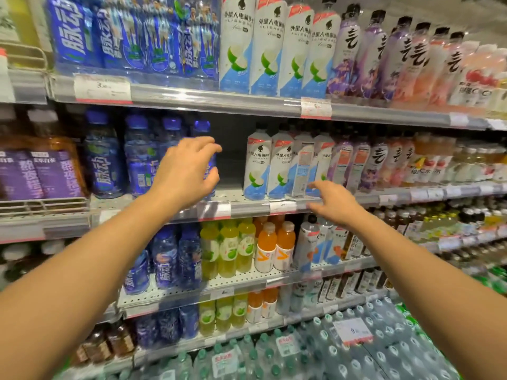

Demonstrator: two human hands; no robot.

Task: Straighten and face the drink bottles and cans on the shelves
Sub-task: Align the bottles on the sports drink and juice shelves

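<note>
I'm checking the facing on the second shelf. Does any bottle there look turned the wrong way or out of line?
Yes. Among the white bottles, the third one shows its back label with small print, not the front like its neighbours. Two purple bottles beside them also show back labels. A bare gap sits between the blue and white rows.

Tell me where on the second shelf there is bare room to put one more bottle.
A bare patch of the second shelf lies between the blue bottles, where the left hand reaches, and the white bottles. From the white bottles rightward it is crowded, beyond the right hand.
</note>
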